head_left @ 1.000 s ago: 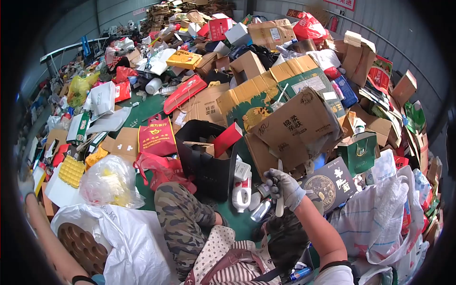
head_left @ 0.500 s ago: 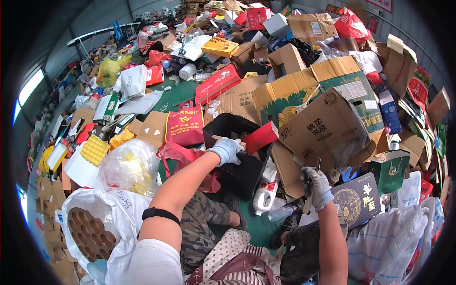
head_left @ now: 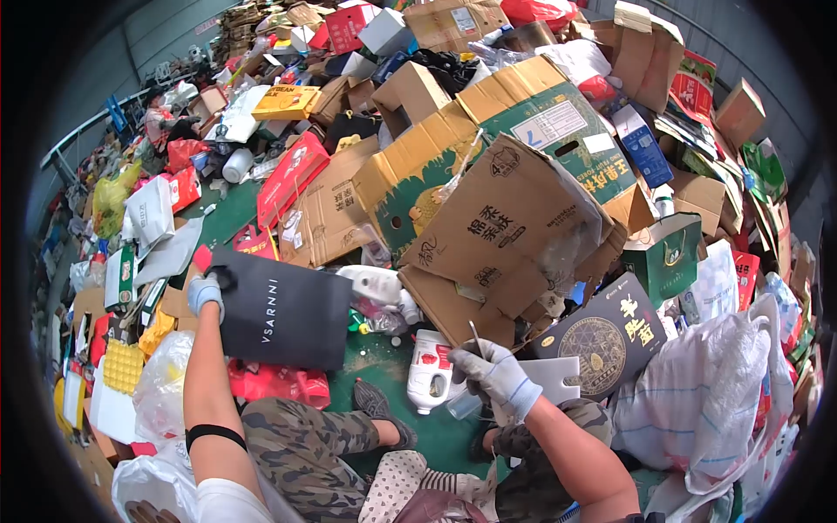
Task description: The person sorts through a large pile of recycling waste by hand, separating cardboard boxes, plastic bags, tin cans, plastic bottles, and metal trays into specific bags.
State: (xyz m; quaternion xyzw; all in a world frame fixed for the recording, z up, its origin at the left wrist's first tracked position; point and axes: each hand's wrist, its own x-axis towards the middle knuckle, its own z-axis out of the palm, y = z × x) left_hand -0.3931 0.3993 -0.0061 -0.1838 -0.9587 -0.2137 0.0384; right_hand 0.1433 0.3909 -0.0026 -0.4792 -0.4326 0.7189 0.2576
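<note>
My left hand (head_left: 206, 295), in a pale work glove, is closed on the edge of a black paper bag (head_left: 292, 309) lettered "VSARNNI". The bag's broad side faces me. A bit of red shows just above that hand. My right hand (head_left: 499, 376), also gloved, is closed around a slim metal tool (head_left: 474, 331) that looks like a knife; most of it is hidden by the fingers. Beside the right hand stands a white plastic jug (head_left: 430, 370) with a red label. Behind it leans a large opened cardboard box (head_left: 510, 231).
Mixed waste surrounds me. A dark printed box (head_left: 602, 336) and a white woven sack (head_left: 706, 405) lie at the right. Another white bottle (head_left: 379, 283) and a red plastic bag (head_left: 279, 383) are on the green floor (head_left: 370, 353). A person (head_left: 161, 122) sits far back left.
My left hand has moved left with the black bag, whose lettered side now faces me. The red box by it is mostly out of sight. The view has turned right.
</note>
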